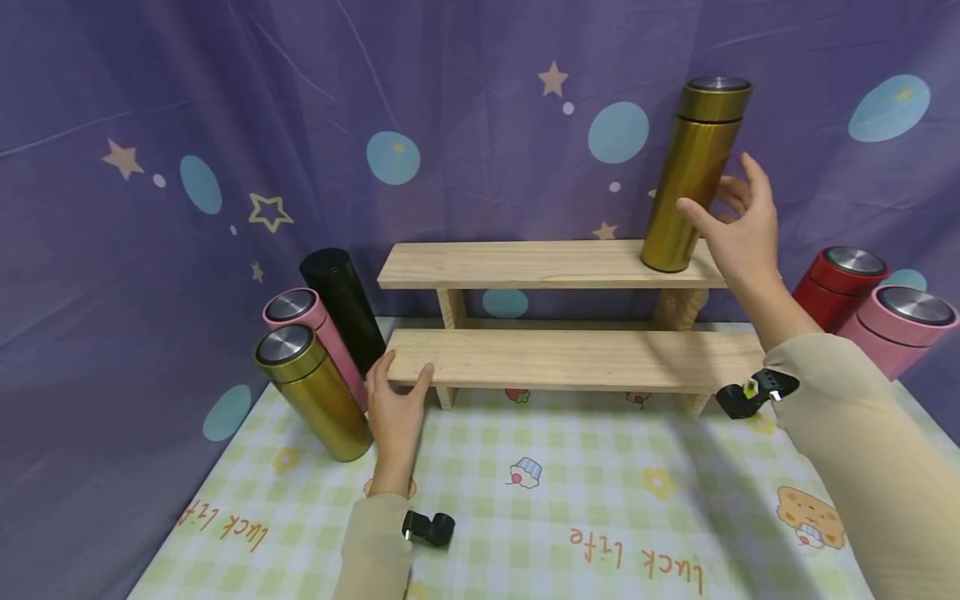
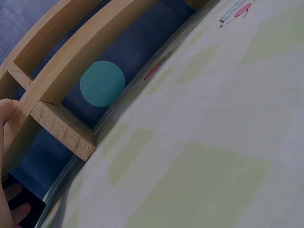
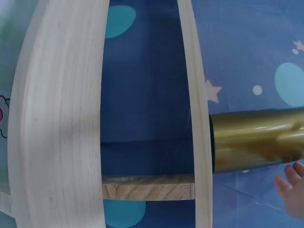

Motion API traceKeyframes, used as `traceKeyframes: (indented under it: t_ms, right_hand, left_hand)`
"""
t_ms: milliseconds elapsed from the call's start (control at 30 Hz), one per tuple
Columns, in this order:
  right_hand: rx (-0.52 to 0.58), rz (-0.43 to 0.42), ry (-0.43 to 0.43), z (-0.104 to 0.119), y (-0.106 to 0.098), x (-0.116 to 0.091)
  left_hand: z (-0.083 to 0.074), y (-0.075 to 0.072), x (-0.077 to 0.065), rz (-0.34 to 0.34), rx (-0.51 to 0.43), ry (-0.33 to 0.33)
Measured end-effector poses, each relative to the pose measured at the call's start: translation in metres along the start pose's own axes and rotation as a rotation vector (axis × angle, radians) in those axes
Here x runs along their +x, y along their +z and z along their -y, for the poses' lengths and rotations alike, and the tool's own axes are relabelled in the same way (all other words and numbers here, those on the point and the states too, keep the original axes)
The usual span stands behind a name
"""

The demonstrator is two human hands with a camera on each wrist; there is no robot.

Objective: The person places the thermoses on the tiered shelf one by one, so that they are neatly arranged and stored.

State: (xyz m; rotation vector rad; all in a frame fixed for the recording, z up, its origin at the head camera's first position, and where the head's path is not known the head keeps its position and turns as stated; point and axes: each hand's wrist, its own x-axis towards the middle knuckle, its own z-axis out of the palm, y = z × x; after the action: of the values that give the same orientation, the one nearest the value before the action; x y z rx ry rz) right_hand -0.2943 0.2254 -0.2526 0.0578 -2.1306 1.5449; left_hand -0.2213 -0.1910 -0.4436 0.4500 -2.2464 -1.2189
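Observation:
A gold vacuum flask (image 1: 693, 175) with a steel-topped lid stands upright on the right part of the upper board of a two-tier wooden shelf (image 1: 525, 265). Beside it is my right hand (image 1: 742, 221), fingers and thumb spread, the thumb overlapping the flask in the head view. In the right wrist view the fingertips (image 3: 289, 178) show just past the flask's side (image 3: 256, 137). My left hand (image 1: 397, 412) is at the left end of the lower board (image 1: 570, 358), thumb against its front edge and fingers loosely extended by the corner.
Left of the shelf stand a second gold flask (image 1: 318, 400), a pink flask (image 1: 330, 333) and a black flask (image 1: 345, 304), close together. On the right are a red flask (image 1: 832, 287) and another pink flask (image 1: 892, 333). A checked cloth (image 1: 570, 500) covers the table; a purple curtain (image 1: 480, 83) hangs behind.

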Motion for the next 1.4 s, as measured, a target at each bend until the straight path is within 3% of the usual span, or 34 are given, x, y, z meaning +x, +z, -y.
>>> traceKeyframes:
  t_ms: [667, 1067, 1400]
  right_hand:
    - [0.141, -0.065, -0.088, -0.008, -0.024, -0.064]
    - [0.373, -0.131, -0.111, -0.015, -0.039, -0.097]
    - [0.459, -0.156, -0.167, -0.025, -0.055, -0.124]
  left_hand:
    - [-0.003, -0.002, -0.001, 0.017, 0.0, -0.011]
    - [-0.003, -0.002, -0.002, 0.022, -0.007, -0.008]
    - [-0.005, -0.003, -0.002, 0.023, 0.002, -0.013]
